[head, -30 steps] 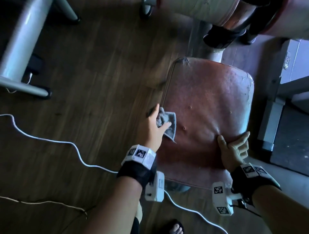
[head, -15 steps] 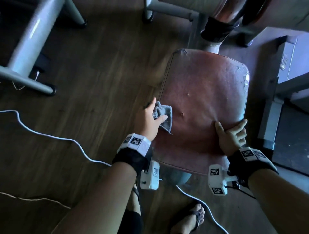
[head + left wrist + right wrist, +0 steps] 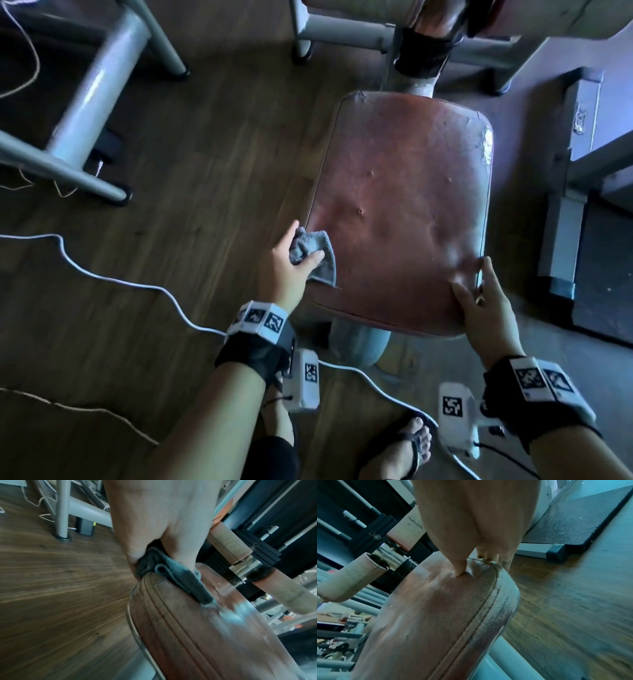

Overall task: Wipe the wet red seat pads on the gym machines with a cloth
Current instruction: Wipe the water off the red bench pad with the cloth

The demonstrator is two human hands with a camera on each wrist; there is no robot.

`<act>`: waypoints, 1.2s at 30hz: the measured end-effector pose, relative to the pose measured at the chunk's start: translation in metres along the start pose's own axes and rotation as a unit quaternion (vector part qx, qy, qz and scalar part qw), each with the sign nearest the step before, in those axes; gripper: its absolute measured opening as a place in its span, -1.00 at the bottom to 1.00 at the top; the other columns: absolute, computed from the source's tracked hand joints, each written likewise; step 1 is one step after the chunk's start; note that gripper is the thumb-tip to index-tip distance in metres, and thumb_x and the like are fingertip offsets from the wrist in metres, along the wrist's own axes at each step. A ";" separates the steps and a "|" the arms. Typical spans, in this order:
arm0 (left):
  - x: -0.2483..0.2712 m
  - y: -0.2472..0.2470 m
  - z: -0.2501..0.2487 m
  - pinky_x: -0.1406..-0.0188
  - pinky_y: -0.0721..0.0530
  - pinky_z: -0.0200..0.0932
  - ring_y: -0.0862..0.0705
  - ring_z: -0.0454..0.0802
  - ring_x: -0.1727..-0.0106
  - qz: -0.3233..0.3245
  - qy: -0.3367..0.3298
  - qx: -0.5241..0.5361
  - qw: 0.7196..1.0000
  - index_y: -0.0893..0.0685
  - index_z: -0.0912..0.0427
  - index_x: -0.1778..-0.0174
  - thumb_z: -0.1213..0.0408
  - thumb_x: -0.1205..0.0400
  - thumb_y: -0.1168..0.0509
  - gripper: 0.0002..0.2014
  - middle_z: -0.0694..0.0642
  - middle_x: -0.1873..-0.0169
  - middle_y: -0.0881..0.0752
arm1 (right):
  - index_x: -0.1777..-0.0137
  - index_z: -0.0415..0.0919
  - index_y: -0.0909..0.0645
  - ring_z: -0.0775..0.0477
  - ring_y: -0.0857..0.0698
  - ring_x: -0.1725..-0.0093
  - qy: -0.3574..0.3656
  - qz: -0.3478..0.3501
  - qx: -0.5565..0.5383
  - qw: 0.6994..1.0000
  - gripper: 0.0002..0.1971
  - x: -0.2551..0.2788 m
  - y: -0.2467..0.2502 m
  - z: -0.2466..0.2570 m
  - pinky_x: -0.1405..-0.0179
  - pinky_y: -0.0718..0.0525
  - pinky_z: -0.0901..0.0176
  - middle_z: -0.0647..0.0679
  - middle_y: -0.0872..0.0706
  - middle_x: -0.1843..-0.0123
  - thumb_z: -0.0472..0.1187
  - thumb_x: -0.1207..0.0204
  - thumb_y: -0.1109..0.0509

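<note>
A worn red seat pad (image 3: pixel 404 212) on a grey post fills the middle of the head view. My left hand (image 3: pixel 291 263) grips a bunched grey cloth (image 3: pixel 317 257) against the pad's near left edge; the left wrist view shows the cloth (image 3: pixel 181 577) pressed on the pad (image 3: pixel 197 628) between thumb and fingers. My right hand (image 3: pixel 483 301) holds the pad's near right corner, thumb on top and fingers wrapped over the side edge. In the right wrist view the thumb (image 3: pixel 460 566) dents the pad (image 3: pixel 440 615), which shows small droplets.
Grey machine frame tubes (image 3: pixel 89 99) stand at the left on the dark wood floor. A white cable (image 3: pixel 102 270) runs across the floor to my wrist. A padded roller (image 3: pixel 424 51) sits beyond the seat. A grey step and dark mat (image 3: pixel 582 246) lie right.
My left hand has drawn the cloth along the pad's left edge toward its near corner. The head view has shifted, showing more of the seat and my feet. The right hand keeps its hold.
</note>
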State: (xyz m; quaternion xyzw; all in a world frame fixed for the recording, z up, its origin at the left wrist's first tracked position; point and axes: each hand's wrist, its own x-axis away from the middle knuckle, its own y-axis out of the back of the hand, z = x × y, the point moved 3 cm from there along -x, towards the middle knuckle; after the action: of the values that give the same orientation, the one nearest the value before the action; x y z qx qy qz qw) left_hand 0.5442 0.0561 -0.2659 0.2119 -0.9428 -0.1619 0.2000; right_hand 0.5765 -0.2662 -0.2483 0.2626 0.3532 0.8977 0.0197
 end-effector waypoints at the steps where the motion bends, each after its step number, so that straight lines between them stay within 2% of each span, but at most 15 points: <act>1: -0.004 0.000 -0.001 -0.31 -0.67 -0.09 -0.75 -0.04 -0.19 -0.002 0.003 -0.001 1.000 -0.53 0.22 -0.54 0.28 -0.43 -0.61 -0.27 0.12 -0.24 -0.75 | -0.69 0.14 -0.16 -0.20 -0.62 0.00 0.005 -0.002 -0.002 1.000 -0.29 0.001 0.000 -0.003 -0.02 -0.52 0.00 -0.11 -0.62 0.04 -0.09 -0.61 -0.40; 4: -0.010 0.001 -0.005 -0.24 -0.67 -0.23 -0.74 -0.11 -0.10 0.002 0.006 0.007 1.000 -0.53 0.25 -0.53 0.32 -0.44 -0.60 -0.29 0.17 -0.21 -0.76 | -0.67 0.15 -0.20 -0.21 -0.68 -0.03 0.007 0.001 -0.016 1.000 -0.26 -0.007 -0.002 -0.015 -0.18 -0.63 -0.14 -0.12 -0.69 0.01 -0.04 -0.53 -0.46; 6: 0.000 0.001 -0.004 -0.28 -0.68 -0.14 -0.75 -0.11 -0.11 -0.010 -0.001 0.010 1.000 -0.50 0.27 -0.55 0.34 -0.45 -0.59 -0.27 0.13 -0.21 -0.75 | -0.63 0.30 -0.17 -0.21 -0.72 -0.08 0.002 0.014 -0.029 0.999 -0.17 -0.012 -0.003 -0.020 -0.24 -0.65 -0.23 -0.09 -0.74 -0.02 0.17 -0.36 -0.46; 8: 0.019 0.001 0.001 -0.33 -0.66 -0.08 -0.73 -0.11 -0.17 -0.021 -0.015 -0.012 1.000 -0.48 0.24 -0.57 0.32 -0.47 -0.58 -0.27 0.07 -0.24 -0.74 | -0.56 0.42 -0.12 -0.14 -0.71 -0.21 -0.006 0.024 -0.048 0.999 -0.12 -0.015 -0.003 -0.025 -0.33 -0.61 -0.27 -0.05 -0.75 -0.17 0.30 -0.20 -0.39; 10: 0.039 0.004 0.004 -0.34 -0.60 -0.23 -0.70 -0.16 -0.23 -0.036 -0.020 -0.066 0.997 -0.47 0.16 -0.60 0.22 -0.50 -0.57 -0.27 -0.01 -0.29 -0.72 | -0.55 0.48 -0.12 -0.11 -0.68 -0.30 0.000 0.037 -0.048 0.998 -0.13 -0.016 -0.003 -0.028 -0.38 -0.58 -0.26 -0.05 -0.72 -0.29 0.31 -0.19 -0.37; 12: 0.048 0.006 0.007 -0.36 -0.58 -0.22 -0.68 -0.16 -0.29 -0.042 -0.018 -0.086 0.995 -0.47 0.08 -0.60 0.12 -0.52 -0.55 -0.28 -0.05 -0.33 -0.70 | -0.47 0.65 -0.15 -0.08 -0.66 -0.34 0.010 0.045 -0.058 0.997 -0.19 -0.015 -0.002 -0.028 -0.41 -0.57 -0.26 -0.03 -0.69 -0.35 0.32 -0.18 -0.37; 16: 0.041 0.003 0.009 -0.45 -0.54 -0.11 -0.63 -0.19 -0.35 -0.017 0.031 0.010 0.999 -0.38 -0.06 -0.61 -0.16 -0.37 -0.52 -0.12 -0.11 -0.35 -0.65 | -0.38 0.76 -0.17 -0.08 -0.63 -0.40 0.020 0.058 -0.063 0.996 -0.23 -0.012 0.001 -0.037 -0.42 -0.54 -0.31 0.04 -0.67 -0.39 0.31 -0.16 -0.39; 19: 0.046 0.004 0.012 -0.46 -0.46 -0.18 -0.57 -0.16 -0.42 -0.043 0.082 0.064 0.994 -0.19 0.08 -0.69 -0.24 -0.33 -0.47 0.05 -0.04 -0.42 -0.58 | -0.36 0.74 -0.23 -0.12 -0.66 -0.37 0.018 0.072 -0.076 0.994 -0.26 -0.008 0.004 -0.039 -0.34 -0.57 -0.44 0.12 -0.70 -0.35 0.29 -0.16 -0.42; 22: 0.071 0.007 0.012 -0.25 -0.46 -0.42 -0.62 -0.16 -0.32 -0.097 0.089 0.020 0.991 -0.47 0.13 -0.53 0.06 -0.49 -0.54 -0.30 -0.04 -0.31 -0.67 | -0.40 0.69 -0.24 -0.15 -0.67 -0.35 0.013 0.086 -0.070 0.994 -0.23 -0.006 0.009 -0.036 -0.34 -0.56 -0.46 0.17 -0.74 -0.29 0.29 -0.15 -0.43; 25: 0.099 -0.004 0.010 0.07 -0.46 -0.63 -0.68 -0.13 -0.06 -0.173 0.099 0.047 0.979 -0.60 0.13 -0.22 0.21 -0.43 -0.61 -0.52 -0.05 -0.05 -0.73 | -0.44 0.61 -0.25 -0.13 -0.69 -0.31 0.021 0.107 -0.070 0.992 -0.19 -0.006 0.013 -0.033 -0.31 -0.58 -0.48 0.15 -0.76 -0.26 0.28 -0.15 -0.47; 26: 0.107 -0.011 0.009 0.06 -0.51 -0.56 -0.68 -0.07 -0.03 -0.191 0.103 0.061 0.974 -0.57 0.13 -0.16 0.20 -0.40 -0.62 -0.52 0.00 -0.02 -0.71 | -0.46 0.56 -0.27 -0.10 -0.71 -0.27 0.021 0.119 -0.077 0.990 -0.17 -0.007 0.015 -0.032 -0.28 -0.60 -0.48 0.09 -0.75 -0.28 0.29 -0.13 -0.49; 28: 0.120 -0.030 0.010 -0.10 -0.65 -0.12 -0.66 0.06 -0.03 -0.211 0.106 0.091 0.967 -0.51 0.13 -0.07 0.12 -0.33 -0.61 -0.49 0.10 0.00 -0.67 | -0.48 0.38 -0.33 0.08 -0.75 -0.08 0.023 0.152 -0.092 0.984 -0.04 -0.007 0.019 -0.025 -0.17 -0.67 -0.46 -0.07 -0.70 -0.33 0.41 -0.01 -0.58; 30: 0.133 -0.050 0.008 -0.13 -0.66 0.15 -0.66 0.10 -0.06 -0.218 0.122 0.121 0.961 -0.49 0.10 -0.09 0.08 -0.34 -0.58 -0.48 0.15 -0.03 -0.63 | -0.41 0.33 -0.39 0.10 -0.76 0.00 0.034 0.190 -0.090 0.977 0.12 -0.011 0.025 -0.019 -0.08 -0.72 -0.39 -0.14 -0.66 -0.29 0.56 0.29 -0.59; 33: 0.142 -0.066 0.002 -0.27 -0.67 0.10 -0.67 0.06 -0.22 -0.240 0.145 0.188 0.941 -0.47 0.05 -0.29 0.18 -0.44 -0.58 -0.43 0.14 -0.21 -0.64 | -0.16 0.59 -0.41 -0.25 -0.75 -0.06 0.041 0.232 -0.076 0.969 0.03 -0.014 0.037 -0.012 0.07 -0.68 -0.27 -0.15 -0.75 -0.14 0.55 0.50 -0.61; 36: 0.138 -0.066 -0.002 -0.51 -0.52 -0.02 -0.53 -0.03 -0.48 -0.266 0.157 0.223 0.925 -0.34 0.08 -0.61 0.26 -0.51 -0.55 -0.24 0.10 -0.50 -0.52 | -0.06 0.60 -0.47 -0.18 -0.75 0.10 0.032 0.278 -0.081 0.957 0.01 -0.013 0.047 -0.005 0.09 -0.59 -0.12 -0.03 -0.83 0.06 0.49 0.61 -0.65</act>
State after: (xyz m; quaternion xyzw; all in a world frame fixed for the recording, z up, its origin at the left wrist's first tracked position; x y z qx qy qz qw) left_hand 0.4522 -0.0646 -0.2476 0.5165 -0.8203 0.0408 0.2423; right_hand 0.5928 -0.3077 -0.2268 0.3196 0.1932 0.9010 -0.2208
